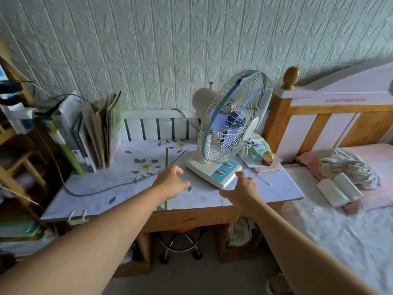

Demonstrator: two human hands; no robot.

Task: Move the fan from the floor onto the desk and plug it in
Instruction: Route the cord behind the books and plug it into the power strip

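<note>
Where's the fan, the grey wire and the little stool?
White and blue table fan (235, 116), head view, on its wire grille.
Grey power cord (102, 189), head view, on its loop across the desk.
Red-seated metal stool (180, 241), head view, on its chrome legs.

Both bare forearms reach in from the lower corners toward frame center. Left hand back up, fingers loosely curled, gripping nothing. Right hand center-right, fingers relaxed, thumb spread left, also free.

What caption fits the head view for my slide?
Fan stands on the desk; both empty hands, left and right, hover near its base.
</note>
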